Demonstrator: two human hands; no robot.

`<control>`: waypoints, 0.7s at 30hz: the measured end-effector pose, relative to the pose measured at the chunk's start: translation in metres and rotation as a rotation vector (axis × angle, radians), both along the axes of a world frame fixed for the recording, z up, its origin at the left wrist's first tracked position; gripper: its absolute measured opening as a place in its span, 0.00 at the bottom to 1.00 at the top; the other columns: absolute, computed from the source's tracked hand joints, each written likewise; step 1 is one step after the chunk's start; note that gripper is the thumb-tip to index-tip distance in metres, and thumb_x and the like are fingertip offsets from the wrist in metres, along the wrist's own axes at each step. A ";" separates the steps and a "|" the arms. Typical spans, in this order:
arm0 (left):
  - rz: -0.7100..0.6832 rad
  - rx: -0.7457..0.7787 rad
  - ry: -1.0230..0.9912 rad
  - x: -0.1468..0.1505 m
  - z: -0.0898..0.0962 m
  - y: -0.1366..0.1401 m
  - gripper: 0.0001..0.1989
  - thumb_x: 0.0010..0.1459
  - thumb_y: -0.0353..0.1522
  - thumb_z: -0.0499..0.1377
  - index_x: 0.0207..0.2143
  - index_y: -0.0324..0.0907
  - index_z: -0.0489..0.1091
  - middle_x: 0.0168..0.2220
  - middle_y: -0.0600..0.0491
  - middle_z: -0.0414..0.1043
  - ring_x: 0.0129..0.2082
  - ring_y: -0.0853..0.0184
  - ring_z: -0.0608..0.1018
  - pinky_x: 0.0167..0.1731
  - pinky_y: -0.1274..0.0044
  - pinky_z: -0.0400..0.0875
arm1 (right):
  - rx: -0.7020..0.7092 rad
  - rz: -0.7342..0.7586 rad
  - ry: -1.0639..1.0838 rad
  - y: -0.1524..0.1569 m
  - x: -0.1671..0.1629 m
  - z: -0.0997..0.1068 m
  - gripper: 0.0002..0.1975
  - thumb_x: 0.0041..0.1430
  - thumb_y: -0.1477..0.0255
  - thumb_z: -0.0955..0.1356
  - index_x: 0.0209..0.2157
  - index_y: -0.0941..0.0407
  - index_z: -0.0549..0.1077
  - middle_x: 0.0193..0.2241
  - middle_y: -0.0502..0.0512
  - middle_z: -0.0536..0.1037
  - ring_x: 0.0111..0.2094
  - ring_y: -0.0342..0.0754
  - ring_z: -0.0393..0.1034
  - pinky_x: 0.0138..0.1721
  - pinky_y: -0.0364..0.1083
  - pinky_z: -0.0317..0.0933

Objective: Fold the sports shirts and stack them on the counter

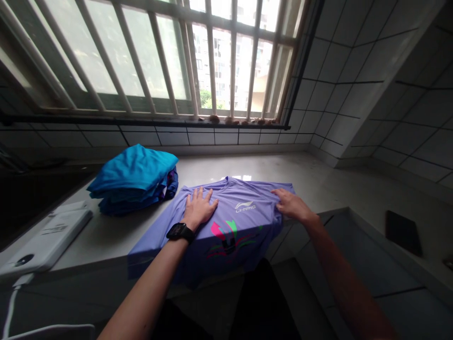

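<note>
A purple T-shirt [230,236] lies spread on the counter, its neckline toward the window and its lower part hanging over the front edge. It has a pale LI-NING logo and a pink and green print on the chest. My left hand [200,208], below a black wristwatch [180,232], rests flat on the shirt's left chest with fingers spread. At the right sleeve, my right hand [290,205] has its fingers bent and closed on the cloth. The fabric under that hand is partly hidden.
A stack of folded clothes [136,177], bright blue on top, sits left of the shirt. Nearer the front left is a white power bank-like box [53,236] with a plugged-in cable [11,307]. A dark flat object [403,232] lies on the right counter [371,203]. A barred window [226,61] is behind.
</note>
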State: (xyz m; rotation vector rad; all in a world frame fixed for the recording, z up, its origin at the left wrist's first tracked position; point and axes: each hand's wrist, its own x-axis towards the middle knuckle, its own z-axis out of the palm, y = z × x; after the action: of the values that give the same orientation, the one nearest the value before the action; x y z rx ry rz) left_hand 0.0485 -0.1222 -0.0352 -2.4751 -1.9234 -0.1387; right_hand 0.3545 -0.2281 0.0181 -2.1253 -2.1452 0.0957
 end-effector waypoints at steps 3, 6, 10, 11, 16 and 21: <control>-0.001 -0.027 -0.012 0.001 0.000 0.005 0.33 0.71 0.46 0.44 0.73 0.46 0.56 0.75 0.40 0.51 0.75 0.46 0.54 0.68 0.50 0.53 | -0.154 -0.086 -0.083 -0.014 0.036 0.001 0.22 0.57 0.84 0.65 0.48 0.54 0.82 0.48 0.58 0.84 0.48 0.52 0.78 0.46 0.43 0.65; 0.004 -0.060 -0.011 0.001 0.002 0.009 0.34 0.70 0.48 0.44 0.74 0.47 0.55 0.76 0.41 0.48 0.75 0.46 0.53 0.69 0.50 0.52 | -0.261 -0.222 -0.180 -0.025 0.060 0.007 0.16 0.56 0.83 0.67 0.36 0.54 0.85 0.40 0.59 0.85 0.45 0.55 0.79 0.44 0.45 0.66; -0.030 -0.072 -0.009 0.000 0.006 0.012 0.34 0.71 0.48 0.45 0.74 0.47 0.54 0.76 0.40 0.47 0.75 0.46 0.53 0.69 0.50 0.52 | -0.184 -0.320 -0.203 -0.023 0.058 0.020 0.16 0.57 0.83 0.67 0.37 0.55 0.86 0.42 0.62 0.85 0.47 0.57 0.79 0.48 0.47 0.67; -0.043 -0.075 -0.008 -0.001 0.007 0.014 0.34 0.71 0.48 0.45 0.74 0.48 0.54 0.76 0.40 0.47 0.75 0.46 0.53 0.69 0.50 0.52 | -0.123 -0.252 -0.159 -0.019 0.049 0.021 0.19 0.58 0.84 0.65 0.41 0.54 0.86 0.46 0.61 0.84 0.49 0.55 0.78 0.51 0.46 0.67; -0.084 -0.092 0.011 -0.003 0.010 0.021 0.33 0.71 0.49 0.45 0.74 0.50 0.53 0.76 0.41 0.47 0.75 0.48 0.54 0.69 0.52 0.52 | 0.004 0.198 0.081 0.027 -0.047 0.011 0.28 0.68 0.77 0.61 0.67 0.51 0.69 0.65 0.58 0.71 0.62 0.51 0.69 0.64 0.45 0.58; -0.013 0.069 0.043 0.005 0.014 0.000 0.32 0.71 0.41 0.48 0.73 0.38 0.57 0.74 0.36 0.52 0.74 0.46 0.56 0.69 0.54 0.51 | -0.208 -0.053 0.118 0.073 -0.128 -0.013 0.32 0.75 0.57 0.55 0.75 0.50 0.52 0.77 0.62 0.45 0.75 0.70 0.40 0.67 0.76 0.44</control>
State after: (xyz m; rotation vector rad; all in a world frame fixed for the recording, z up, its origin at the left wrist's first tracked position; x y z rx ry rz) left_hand 0.0533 -0.1218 -0.0210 -2.4266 -1.8537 -0.1483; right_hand 0.2264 -0.1548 0.0055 -2.2217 -2.0912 0.4461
